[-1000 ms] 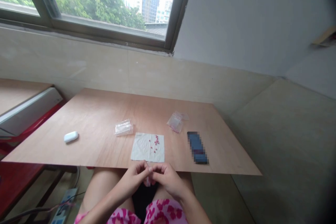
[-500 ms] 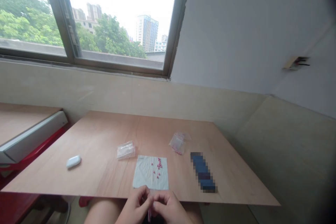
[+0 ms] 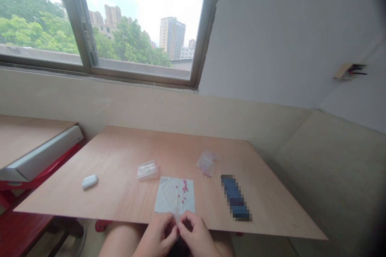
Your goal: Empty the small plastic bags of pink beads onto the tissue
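Head view: left hand (image 3: 158, 237) and right hand (image 3: 196, 239) meet fingertip to fingertip at the table (image 3: 120, 156) front edge. Both are pinched, but I can't tell what they're pinching. Just beyond them lies a white sheet (image 3: 167, 204), flat, near-square, its sides parallel to that edge. Pink beads (image 3: 183, 188) sit on its right half, scattered along a near-to-far line. 2 clear bags (image 3: 147, 170) (image 3: 207, 163) lie behind the sheet.

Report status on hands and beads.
Left hand, right hand touching at wooden table edge, grip unclear. Small pink beads on white paper sheet. Nothing between.
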`<state>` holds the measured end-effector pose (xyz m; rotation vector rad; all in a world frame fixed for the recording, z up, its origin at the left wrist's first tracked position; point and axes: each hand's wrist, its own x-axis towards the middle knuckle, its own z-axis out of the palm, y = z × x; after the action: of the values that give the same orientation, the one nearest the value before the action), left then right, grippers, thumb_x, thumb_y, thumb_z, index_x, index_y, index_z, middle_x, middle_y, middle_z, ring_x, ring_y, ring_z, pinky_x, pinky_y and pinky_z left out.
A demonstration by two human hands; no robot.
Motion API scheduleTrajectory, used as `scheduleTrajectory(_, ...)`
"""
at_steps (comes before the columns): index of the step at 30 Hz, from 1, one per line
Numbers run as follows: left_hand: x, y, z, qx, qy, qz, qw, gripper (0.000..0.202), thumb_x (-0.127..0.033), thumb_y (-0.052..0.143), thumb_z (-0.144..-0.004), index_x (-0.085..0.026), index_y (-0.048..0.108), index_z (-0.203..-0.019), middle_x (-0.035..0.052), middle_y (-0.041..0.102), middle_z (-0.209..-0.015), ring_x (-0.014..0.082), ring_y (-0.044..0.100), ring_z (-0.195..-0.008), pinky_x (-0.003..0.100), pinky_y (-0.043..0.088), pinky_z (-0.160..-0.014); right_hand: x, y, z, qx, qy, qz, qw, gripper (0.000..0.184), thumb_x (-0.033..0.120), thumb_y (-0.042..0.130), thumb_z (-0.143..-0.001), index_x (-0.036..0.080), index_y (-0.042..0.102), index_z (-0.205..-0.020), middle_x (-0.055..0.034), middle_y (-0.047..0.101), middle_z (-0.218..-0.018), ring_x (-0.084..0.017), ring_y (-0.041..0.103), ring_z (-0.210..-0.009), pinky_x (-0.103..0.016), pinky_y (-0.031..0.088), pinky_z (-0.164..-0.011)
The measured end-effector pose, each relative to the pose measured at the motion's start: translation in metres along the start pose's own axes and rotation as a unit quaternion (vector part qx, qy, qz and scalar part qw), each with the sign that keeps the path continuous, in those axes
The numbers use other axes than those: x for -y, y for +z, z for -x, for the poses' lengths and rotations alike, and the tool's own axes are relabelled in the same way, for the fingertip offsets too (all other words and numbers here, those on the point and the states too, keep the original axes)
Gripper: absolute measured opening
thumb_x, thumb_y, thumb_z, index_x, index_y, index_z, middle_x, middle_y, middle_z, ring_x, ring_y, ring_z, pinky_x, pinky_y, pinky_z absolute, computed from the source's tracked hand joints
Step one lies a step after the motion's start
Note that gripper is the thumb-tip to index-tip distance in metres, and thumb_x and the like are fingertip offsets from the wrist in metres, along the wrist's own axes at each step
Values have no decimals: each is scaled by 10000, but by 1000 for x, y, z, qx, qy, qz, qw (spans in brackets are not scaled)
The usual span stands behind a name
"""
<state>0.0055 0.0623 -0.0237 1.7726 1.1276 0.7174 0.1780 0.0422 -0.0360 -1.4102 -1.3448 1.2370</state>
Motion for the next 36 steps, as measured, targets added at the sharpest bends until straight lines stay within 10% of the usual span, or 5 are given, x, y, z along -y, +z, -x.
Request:
scheduleTrajectory(15,-15,-14,7,-39,37,-119,991,292,-227,526,-911,-218,417,-641,7,510,-630,175,510,-614,295,359,-605,27,0,13,-63,-29,101,992,119,224,618,-858,206,599,-742,-13,649,-709,-181,604,-667,-270,420,-631)
scheduleTrajectory(18,-22,-23,7,-40,114,-108,987,72,-265,596,-922,-198,618,-906,86,673,-962,244,650,-920,352,506,-816,28,-1,13,-36,-13,16,999,131,289,631,-881,201,619,-785,-25,676,-741,-192,638,-694,-277,469,-646)
scheduleTrajectory(22,-21,-34,2,6,211,-112,971,687,-284,759,-849,-227,459,-1464,158,517,-1499,328,483,-1402,497,398,-1174,33,-2,12,20,-18,-114,993,130,290,675,-855,209,574,-847,-10,684,-764,-182,653,-723,-278,508,-682)
scheduleTrajectory(36,-15,-37,-4,76,182,-99,975,475,-341,801,-868,-206,607,-1280,108,677,-1170,272,645,-1076,410,543,-929,42,-13,16,99,0,-35,994,240,370,603,-936,182,747,-896,-38,691,-824,-178,624,-708,-258,490,-596)
